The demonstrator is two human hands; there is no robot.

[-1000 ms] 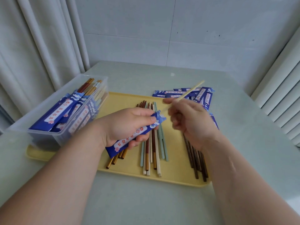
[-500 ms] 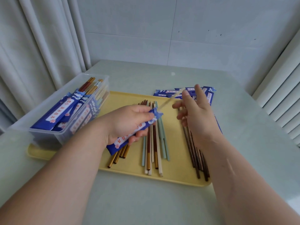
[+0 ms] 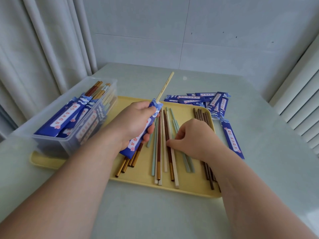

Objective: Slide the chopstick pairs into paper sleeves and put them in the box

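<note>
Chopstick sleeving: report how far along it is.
Done: several sleeved pairs lie in the clear box. In hand: the left hand holds a blue sleeve with one cream chopstick sticking out; the right hand pinches a second cream chopstick on the yellow tray. Left: loose chopsticks on the tray and a pile of empty sleeves.

Soft even daylight, faint shadows, wide-angle bending at edges

The box (image 3: 57, 144) stands on the left end of the tray (image 3: 141, 180); loose chopsticks (image 3: 159, 152) lie lengthwise across its middle and right. Spare sleeves (image 3: 215, 100) are piled on the table (image 3: 155, 213) behind the tray's right corner, with a single sleeve (image 3: 232, 138) just right of it. The left hand (image 3: 136, 121) holds a sleeve (image 3: 133, 144) above the tray, beside the box.
</note>
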